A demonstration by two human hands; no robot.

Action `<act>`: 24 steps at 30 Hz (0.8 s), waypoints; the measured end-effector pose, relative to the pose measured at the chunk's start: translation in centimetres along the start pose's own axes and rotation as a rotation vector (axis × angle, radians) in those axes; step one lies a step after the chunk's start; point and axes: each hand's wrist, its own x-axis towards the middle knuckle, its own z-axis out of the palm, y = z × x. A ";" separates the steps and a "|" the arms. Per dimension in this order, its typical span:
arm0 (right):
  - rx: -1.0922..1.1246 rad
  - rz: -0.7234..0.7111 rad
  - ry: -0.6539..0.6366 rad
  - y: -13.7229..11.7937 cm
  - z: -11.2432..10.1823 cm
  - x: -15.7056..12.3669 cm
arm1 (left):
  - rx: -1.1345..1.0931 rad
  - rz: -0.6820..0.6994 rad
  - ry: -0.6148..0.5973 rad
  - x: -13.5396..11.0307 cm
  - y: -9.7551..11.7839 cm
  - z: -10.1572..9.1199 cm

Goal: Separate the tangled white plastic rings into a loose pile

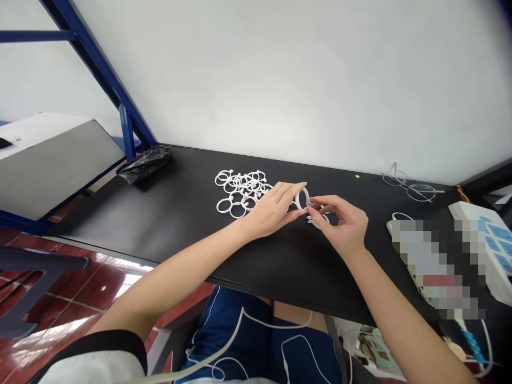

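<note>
Between my two hands a white plastic ring (308, 196) is held upright, a little above the black table. Thumb and fingers of my left hand (272, 210) close on the ring's left side. My right hand (342, 221) pinches its lower right edge with thumb and forefinger; a small part at the pinch is too hidden to make out. A loose pile of similar white rings with small round knobs (244, 185) lies left of my left hand, partly covered by it. More white rings (326, 218) show on the table, partly behind my right fingers.
Eyeglasses (420, 192) lie at the back right. A phone (424, 266), blurred out, and a white power strip (498, 250) are at the right. A black plastic bag (146, 164) sits at the far left corner by a blue metal frame (100, 64). White cables (236, 333) cross my lap.
</note>
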 end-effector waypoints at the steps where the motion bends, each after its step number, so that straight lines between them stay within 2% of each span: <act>1: 0.006 0.009 -0.004 0.0 0.0 0.1 | -0.001 0.001 -0.001 0.0 0.0 0.0; 7: 0.025 0.102 -0.046 0.0 0.0 -0.1 | -0.007 -0.006 0.039 0.0 0.0 -0.2; 12: -0.033 0.139 -0.005 0.1 0.2 -0.3 | -0.019 -0.033 0.026 0.2 0.1 -0.2; 19: 0.140 0.116 0.036 0.4 0.1 0.1 | -0.031 -0.082 -0.001 0.3 -0.1 -0.2; 24: 0.237 0.213 0.060 -0.1 -0.1 0.5 | -0.127 -0.148 0.022 0.3 0.0 -0.2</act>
